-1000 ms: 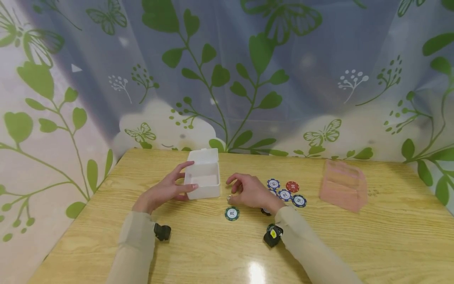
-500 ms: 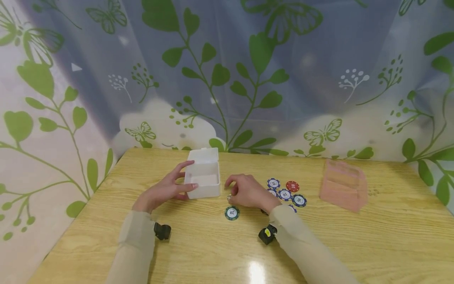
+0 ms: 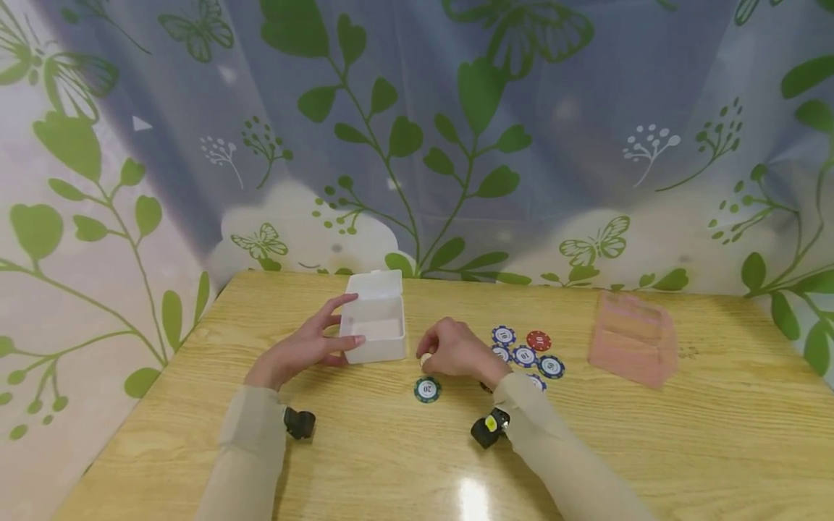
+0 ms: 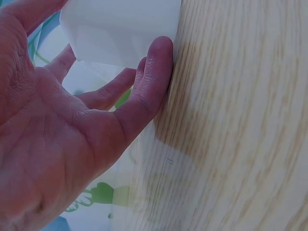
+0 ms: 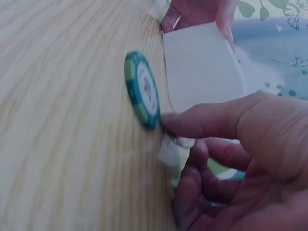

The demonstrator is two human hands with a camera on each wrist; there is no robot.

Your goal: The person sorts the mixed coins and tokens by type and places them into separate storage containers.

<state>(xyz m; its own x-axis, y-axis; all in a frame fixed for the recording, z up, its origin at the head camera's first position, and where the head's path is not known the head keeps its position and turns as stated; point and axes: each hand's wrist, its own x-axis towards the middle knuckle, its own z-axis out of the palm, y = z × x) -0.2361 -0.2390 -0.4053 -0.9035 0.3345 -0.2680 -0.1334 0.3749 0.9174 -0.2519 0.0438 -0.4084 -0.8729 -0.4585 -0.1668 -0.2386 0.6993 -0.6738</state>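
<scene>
In the head view, a white box (image 3: 381,352) is placed on a wooden surface (image 3: 365,449), with its lid (image 3: 376,284) tipped back at the far side. The box is held by the left hand (image 3: 306,344), the thumb being set on the front wall and the index finger near the lid. To the right of the box, a small pale item (image 3: 426,359) is pinched in the fingers of the right hand (image 3: 456,349); its kind cannot be told. A green chip (image 3: 427,389) marked 20 is laid flat just in front of that hand. Blue chips (image 3: 524,355) and a red chip (image 3: 538,341) are grouped beyond the right wrist, and a pink case (image 3: 632,346) is located farther right. In the left wrist view, the thumb is laid against the box and the other fingers are spread wide. In the right wrist view, the fingers are held narrow about the item, which is blurred. The green chip is seen beside the thumb tip; whether contact is made cannot be told.
</scene>
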